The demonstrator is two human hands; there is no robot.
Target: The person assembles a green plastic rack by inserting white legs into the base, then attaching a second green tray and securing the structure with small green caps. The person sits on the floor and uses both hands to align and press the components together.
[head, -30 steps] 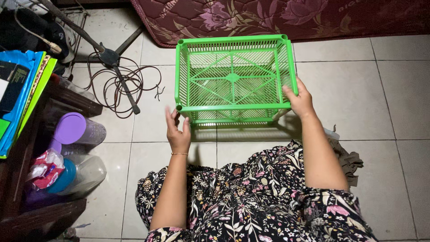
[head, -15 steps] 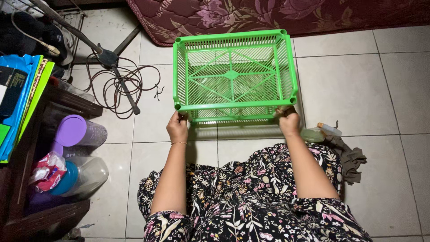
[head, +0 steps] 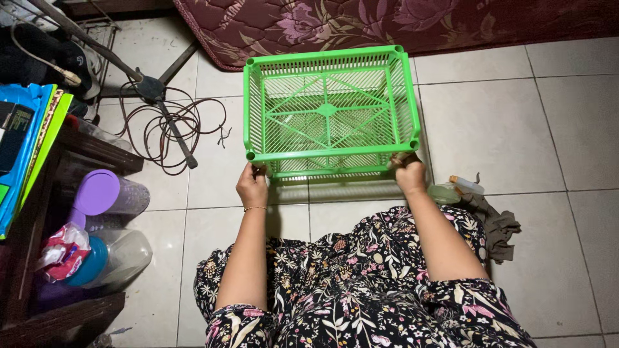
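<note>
A bright green plastic basket [head: 331,154] with slatted walls and a lattice bottom stands on the white tiled floor in front of me. My left hand [head: 252,185] grips its near left corner, fingers curled under the rim. My right hand [head: 410,174] grips the near right corner the same way. The basket holds nothing. My lap in a dark floral dress [head: 361,290] fills the lower middle of the view.
A maroon quilted mattress [head: 335,22] lies beyond the basket. Left: a metal stand with a coiled cable [head: 171,122], a dark shelf with a purple-lidded bottle [head: 106,193], a blue-capped bottle [head: 103,254] and coloured folders [head: 29,138]. Right: a small bottle [head: 454,188] on a grey rag [head: 496,225].
Both hands moved from open beside the basket's sides to closed on its near corners. The basket shifted slightly left and nearer.
</note>
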